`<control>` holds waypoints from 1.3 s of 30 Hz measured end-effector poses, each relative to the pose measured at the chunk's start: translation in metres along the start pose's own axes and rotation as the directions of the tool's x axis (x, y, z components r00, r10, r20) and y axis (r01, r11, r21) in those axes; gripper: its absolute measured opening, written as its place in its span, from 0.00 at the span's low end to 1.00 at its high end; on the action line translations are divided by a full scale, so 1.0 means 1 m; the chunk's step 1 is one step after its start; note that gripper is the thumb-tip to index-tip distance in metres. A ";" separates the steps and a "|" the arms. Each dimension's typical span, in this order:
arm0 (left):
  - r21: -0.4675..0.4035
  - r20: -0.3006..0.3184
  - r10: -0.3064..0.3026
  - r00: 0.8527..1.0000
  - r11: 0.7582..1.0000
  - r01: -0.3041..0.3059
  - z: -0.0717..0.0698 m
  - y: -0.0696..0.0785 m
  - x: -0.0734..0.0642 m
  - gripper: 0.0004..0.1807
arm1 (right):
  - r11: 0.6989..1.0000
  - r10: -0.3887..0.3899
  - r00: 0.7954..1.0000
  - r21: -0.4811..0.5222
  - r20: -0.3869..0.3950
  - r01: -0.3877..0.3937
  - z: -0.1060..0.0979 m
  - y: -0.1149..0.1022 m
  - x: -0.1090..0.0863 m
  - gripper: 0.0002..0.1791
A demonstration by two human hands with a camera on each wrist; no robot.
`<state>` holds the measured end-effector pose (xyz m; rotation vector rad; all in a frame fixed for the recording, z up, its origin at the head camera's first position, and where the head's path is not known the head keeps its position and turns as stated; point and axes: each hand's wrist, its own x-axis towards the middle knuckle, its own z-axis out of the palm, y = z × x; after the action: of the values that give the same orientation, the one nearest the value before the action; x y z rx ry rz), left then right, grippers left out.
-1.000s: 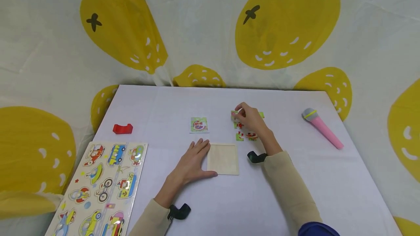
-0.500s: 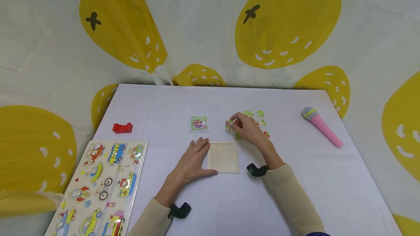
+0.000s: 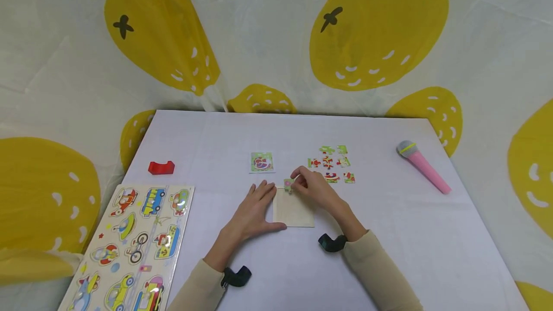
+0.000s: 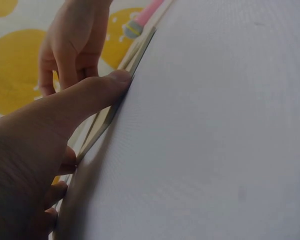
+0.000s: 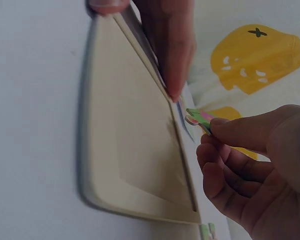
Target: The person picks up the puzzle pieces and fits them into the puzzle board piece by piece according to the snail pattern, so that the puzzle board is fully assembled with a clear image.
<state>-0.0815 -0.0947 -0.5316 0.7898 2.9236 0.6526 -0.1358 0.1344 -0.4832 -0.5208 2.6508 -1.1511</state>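
My right hand (image 3: 318,191) pinches a small green puzzle piece (image 3: 288,185) with a pink patch between thumb and index finger. It holds the piece over the upper left corner of a square wooden puzzle tray (image 3: 295,212). Seen from the right wrist, the piece (image 5: 200,118) is above the tray's rim, and the tray floor (image 5: 135,130) is bare. My left hand (image 3: 254,215) rests against the tray's left side, fingers extended, the thumb touching the near edge. Several loose puzzle pieces (image 3: 327,162), green and red, lie behind my right hand, which partly hides them.
A picture card (image 3: 261,162) lies behind the tray. At the left are a red curved block (image 3: 162,168) and a large vehicle puzzle board (image 3: 134,248). A pink toy microphone (image 3: 425,169) lies at the right on the white table (image 3: 367,136).
My right hand has picked up the green piece from the loose ones and carried it left and nearer, to the tray's far edge. My left hand has stayed put.
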 end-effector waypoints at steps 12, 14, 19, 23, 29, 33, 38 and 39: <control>-0.005 0.006 -0.005 1.000 1.000 0.005 -0.001 0.000 0.000 0.56 | 0.997 0.064 0.997 -0.042 0.047 -0.062 0.022 -0.001 -0.003 0.12; -0.001 0.001 0.007 1.000 1.000 -0.007 -0.001 0.000 -0.001 0.55 | 0.997 0.064 0.997 -0.047 0.042 -0.062 0.023 -0.002 -0.003 0.12; 0.015 -0.001 0.035 0.999 0.999 -0.035 -0.001 -0.001 -0.001 0.50 | 0.996 0.058 0.998 -0.074 0.035 -0.055 0.026 -0.004 -0.003 0.12; 0.018 0.000 0.041 0.999 0.999 -0.041 -0.001 -0.002 -0.001 0.49 | 0.997 0.049 0.997 -0.067 0.055 -0.045 0.025 -0.002 -0.003 0.12; 0.031 -0.003 0.042 0.999 0.999 -0.042 0.000 -0.002 -0.001 0.50 | 0.998 0.015 0.997 -0.066 0.080 -0.010 0.024 -0.001 -0.002 0.12; 0.034 -0.008 0.050 0.999 0.998 -0.050 0.000 -0.002 -0.001 0.49 | 0.997 0.005 0.997 -0.077 0.072 0.000 0.024 -0.001 -0.002 0.11; 0.041 -0.005 0.051 0.999 0.998 -0.051 0.000 -0.002 0.000 0.49 | 0.996 -0.003 0.998 -0.088 0.062 0.008 0.025 0.000 -0.001 0.10; 0.043 -0.004 0.051 0.999 0.998 -0.051 0.000 -0.002 0.000 0.49 | 0.996 -0.004 0.998 -0.089 0.062 0.010 0.025 0.000 -0.001 0.10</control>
<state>-0.0821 -0.0962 -0.5328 0.8704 2.9406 0.5980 -0.1268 0.1181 -0.4995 -0.5721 2.6587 -1.0057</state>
